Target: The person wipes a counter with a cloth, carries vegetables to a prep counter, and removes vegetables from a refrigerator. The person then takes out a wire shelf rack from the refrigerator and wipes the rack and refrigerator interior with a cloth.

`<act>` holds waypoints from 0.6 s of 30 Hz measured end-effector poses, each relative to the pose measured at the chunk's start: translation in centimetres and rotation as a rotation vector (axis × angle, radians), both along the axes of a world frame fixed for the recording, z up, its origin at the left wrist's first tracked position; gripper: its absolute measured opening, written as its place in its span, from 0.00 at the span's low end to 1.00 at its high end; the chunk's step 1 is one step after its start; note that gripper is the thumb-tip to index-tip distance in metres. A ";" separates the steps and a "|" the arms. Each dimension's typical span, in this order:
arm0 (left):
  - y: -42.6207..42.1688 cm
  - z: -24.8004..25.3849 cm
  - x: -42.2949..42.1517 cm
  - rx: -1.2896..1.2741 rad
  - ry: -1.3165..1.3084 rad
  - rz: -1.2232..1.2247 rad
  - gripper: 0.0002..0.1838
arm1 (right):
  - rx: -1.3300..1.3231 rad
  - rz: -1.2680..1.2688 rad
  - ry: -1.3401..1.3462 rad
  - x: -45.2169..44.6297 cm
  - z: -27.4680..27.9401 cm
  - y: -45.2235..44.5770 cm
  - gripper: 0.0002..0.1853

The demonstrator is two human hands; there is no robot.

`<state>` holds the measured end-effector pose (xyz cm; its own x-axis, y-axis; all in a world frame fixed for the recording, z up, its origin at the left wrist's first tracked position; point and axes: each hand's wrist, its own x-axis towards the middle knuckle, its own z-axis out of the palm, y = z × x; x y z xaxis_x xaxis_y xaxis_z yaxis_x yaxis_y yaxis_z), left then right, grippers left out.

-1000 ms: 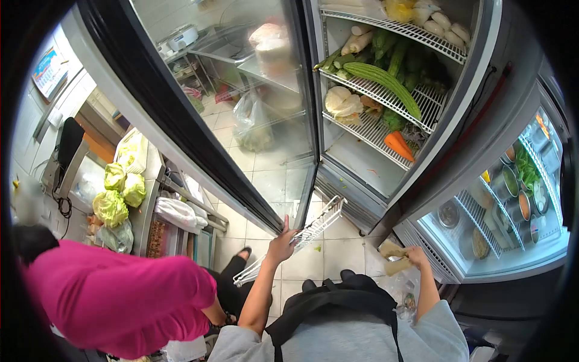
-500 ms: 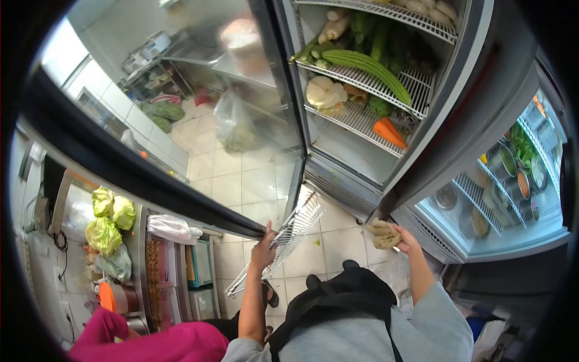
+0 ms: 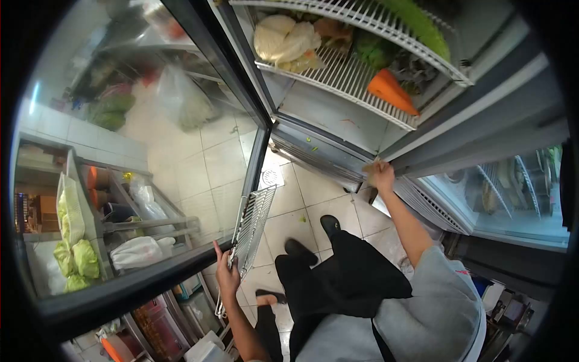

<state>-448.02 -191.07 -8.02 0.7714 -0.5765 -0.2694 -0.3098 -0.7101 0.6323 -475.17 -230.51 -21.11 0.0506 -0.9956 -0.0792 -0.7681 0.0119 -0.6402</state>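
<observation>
My left hand (image 3: pixel 228 274) grips a white wire fridge shelf (image 3: pixel 253 223), which hangs tilted alongside the open glass door (image 3: pixel 199 151). One finger of that hand points up against the door's dark frame. A tan cloth (image 3: pixel 368 171) is bunched in my right hand (image 3: pixel 382 176), largely hidden by the fingers. That hand is at the lower right corner of the open fridge (image 3: pixel 319 148), by its front edge. Above it, a fridge shelf (image 3: pixel 338 81) carries a carrot (image 3: pixel 391 92), a pale wrapped vegetable (image 3: pixel 283 39) and some greens.
On the right stands a second lit fridge (image 3: pixel 500 193) with wire shelves. Green scraps lie on the tiled floor (image 3: pixel 289 232) and on the fridge's lower ledge. Another person's foot (image 3: pixel 270 297) is near my left arm. Lettuce (image 3: pixel 77 259) appears in the door glass at left.
My right hand has moved the cloth leftward to the fridge's lower corner. The wire shelf now hangs more upright in my left hand. The glass door appears wider open, and my view has shifted.
</observation>
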 end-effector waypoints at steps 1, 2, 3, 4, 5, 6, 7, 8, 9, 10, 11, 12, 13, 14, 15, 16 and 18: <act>-0.7 -1.6 0.4 0.008 0.009 0.001 0.10 | -0.100 0.037 0.005 1.2 0.5 -1.0 0.14; -1.0 -3.2 0.9 -0.041 -0.001 0.017 0.10 | -0.197 0.075 0.011 2.2 -0.4 -1.8 0.16; -1.3 -4.8 1.5 -0.095 -0.013 0.030 0.10 | -0.191 0.074 0.020 2.9 -3.8 -3.3 0.16; -1.5 -6.3 2.0 -0.187 -0.060 -0.013 0.11 | -0.458 0.101 0.142 3.4 -8.2 -5.3 0.17; -1.3 -7.8 2.4 -0.208 0.038 0.064 0.10 | -0.720 0.127 0.265 4.1 -12.2 -6.6 0.18; -1.2 -8.9 2.7 -0.253 0.087 0.122 0.12 | -0.669 0.042 0.520 5.3 -14.8 -7.4 0.17; -1.0 -10.1 2.7 -0.299 0.138 0.190 0.14 | -0.669 0.047 0.528 6.8 -16.6 -8.3 0.17; -0.5 -11.7 3.2 -0.250 0.114 0.212 0.16 | -0.631 0.003 0.190 9.4 -18.0 -9.4 0.15; 0.4 -12.6 3.6 -0.183 0.096 0.229 0.18 | -0.566 -0.044 -0.136 11.7 -19.5 -9.3 0.14; 0.0 -12.6 3.8 -0.158 0.150 0.283 0.22 | -0.654 0.039 -0.019 15.4 -20.9 -9.3 0.12; 0.0 -13.0 4.2 -0.115 0.098 0.259 0.21 | -0.744 0.130 0.097 19.5 -21.8 -9.2 0.12; -0.8 -13.0 4.4 -0.099 0.068 0.210 0.21 | -0.630 0.265 -0.097 23.1 -20.0 -9.3 0.11; -1.3 -12.9 4.7 -0.080 0.033 0.157 0.21 | -0.508 0.394 -0.292 25.2 -17.4 -9.6 0.11; -0.2 -13.9 5.1 -0.100 0.046 0.157 0.22 | -0.489 0.333 -0.295 25.2 -16.8 -10.9 0.11; 0.8 -14.9 5.5 -0.119 0.061 0.159 0.23 | -0.469 0.274 -0.298 24.6 -16.3 -12.3 0.12; 0.4 -15.2 5.5 -0.190 -0.028 0.150 0.19 | -0.622 0.280 -0.301 22.1 -14.7 -13.9 0.10; -1.3 -12.7 5.8 -0.037 0.118 0.217 0.19 | -0.529 0.232 -0.267 15.6 -13.1 -17.1 0.10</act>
